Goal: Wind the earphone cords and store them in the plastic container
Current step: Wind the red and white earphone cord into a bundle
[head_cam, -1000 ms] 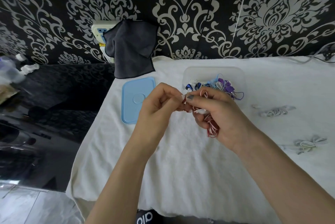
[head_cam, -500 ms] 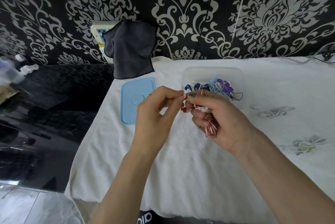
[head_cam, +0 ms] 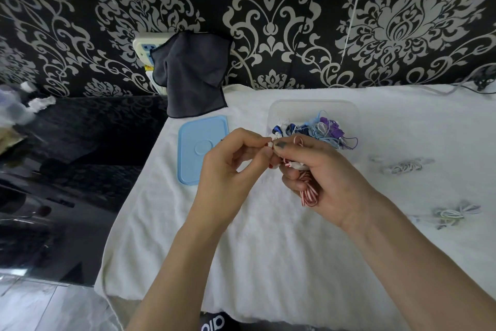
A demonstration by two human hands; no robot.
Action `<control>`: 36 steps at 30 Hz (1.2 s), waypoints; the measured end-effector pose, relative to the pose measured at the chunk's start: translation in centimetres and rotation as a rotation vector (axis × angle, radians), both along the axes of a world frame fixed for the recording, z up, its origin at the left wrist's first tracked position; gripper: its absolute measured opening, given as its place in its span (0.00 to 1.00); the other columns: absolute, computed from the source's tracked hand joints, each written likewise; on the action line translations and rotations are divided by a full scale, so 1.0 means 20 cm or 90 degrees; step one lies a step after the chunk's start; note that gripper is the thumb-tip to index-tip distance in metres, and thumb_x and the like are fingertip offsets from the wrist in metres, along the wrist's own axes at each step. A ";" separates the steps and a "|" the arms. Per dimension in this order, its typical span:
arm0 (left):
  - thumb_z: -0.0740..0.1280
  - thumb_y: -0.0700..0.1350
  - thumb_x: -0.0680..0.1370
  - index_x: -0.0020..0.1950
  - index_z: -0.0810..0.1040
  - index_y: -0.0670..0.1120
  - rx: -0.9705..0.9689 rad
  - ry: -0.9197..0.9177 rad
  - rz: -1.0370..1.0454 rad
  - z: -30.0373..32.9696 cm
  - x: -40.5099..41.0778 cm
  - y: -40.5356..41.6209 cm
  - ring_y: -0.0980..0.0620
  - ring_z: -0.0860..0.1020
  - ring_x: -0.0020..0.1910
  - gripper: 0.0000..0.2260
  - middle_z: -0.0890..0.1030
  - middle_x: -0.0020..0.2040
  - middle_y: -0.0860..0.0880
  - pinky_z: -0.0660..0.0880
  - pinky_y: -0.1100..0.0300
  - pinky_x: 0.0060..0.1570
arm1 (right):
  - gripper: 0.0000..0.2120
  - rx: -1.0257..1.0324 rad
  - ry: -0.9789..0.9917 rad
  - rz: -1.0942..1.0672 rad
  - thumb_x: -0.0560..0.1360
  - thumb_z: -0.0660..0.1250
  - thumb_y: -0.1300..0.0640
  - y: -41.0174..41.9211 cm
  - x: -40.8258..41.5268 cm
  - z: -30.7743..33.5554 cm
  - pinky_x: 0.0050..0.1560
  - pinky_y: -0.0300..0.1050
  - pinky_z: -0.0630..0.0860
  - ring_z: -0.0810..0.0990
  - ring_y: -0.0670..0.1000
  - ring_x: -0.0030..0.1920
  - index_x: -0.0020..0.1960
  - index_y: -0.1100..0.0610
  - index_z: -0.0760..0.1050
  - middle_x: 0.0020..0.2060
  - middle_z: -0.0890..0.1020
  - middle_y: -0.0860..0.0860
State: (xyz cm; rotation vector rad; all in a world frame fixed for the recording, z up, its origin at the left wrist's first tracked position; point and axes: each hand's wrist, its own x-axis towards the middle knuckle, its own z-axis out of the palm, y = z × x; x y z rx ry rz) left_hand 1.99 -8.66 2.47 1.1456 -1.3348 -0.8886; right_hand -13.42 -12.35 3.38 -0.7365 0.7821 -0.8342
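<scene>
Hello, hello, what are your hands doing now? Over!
Both hands on red-and-white earphone cord: right hand grips coil, left hand pinches its end. Plastic container open behind. Nothing in the way.

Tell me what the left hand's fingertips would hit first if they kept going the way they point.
The left hand points rightward at the right hand, so it would probably meet that thumb and the red-and-white earphone cord first; they look nearly touching, though depth is unclear.
</scene>
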 end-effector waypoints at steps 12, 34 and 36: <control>0.71 0.39 0.76 0.42 0.79 0.46 0.008 -0.061 0.014 0.02 0.02 0.00 0.43 0.83 0.44 0.04 0.83 0.40 0.50 0.79 0.45 0.48 | 0.06 -0.135 0.089 -0.060 0.78 0.66 0.64 0.05 0.04 0.02 0.25 0.40 0.65 0.69 0.51 0.28 0.45 0.65 0.79 0.31 0.78 0.53; 0.62 0.42 0.84 0.48 0.78 0.39 0.220 0.166 0.085 0.02 -0.03 -0.04 0.50 0.76 0.38 0.10 0.81 0.40 0.43 0.74 0.58 0.44 | 0.07 -0.085 0.057 -0.069 0.78 0.66 0.65 0.01 0.03 0.00 0.24 0.39 0.62 0.67 0.49 0.26 0.46 0.66 0.81 0.35 0.79 0.57; 0.60 0.40 0.84 0.49 0.79 0.41 0.216 0.106 0.099 0.02 -0.02 -0.03 0.50 0.76 0.39 0.09 0.82 0.43 0.43 0.74 0.58 0.42 | 0.08 -0.033 0.003 -0.051 0.78 0.65 0.64 -0.01 0.02 0.01 0.24 0.37 0.61 0.66 0.47 0.27 0.43 0.62 0.82 0.35 0.78 0.57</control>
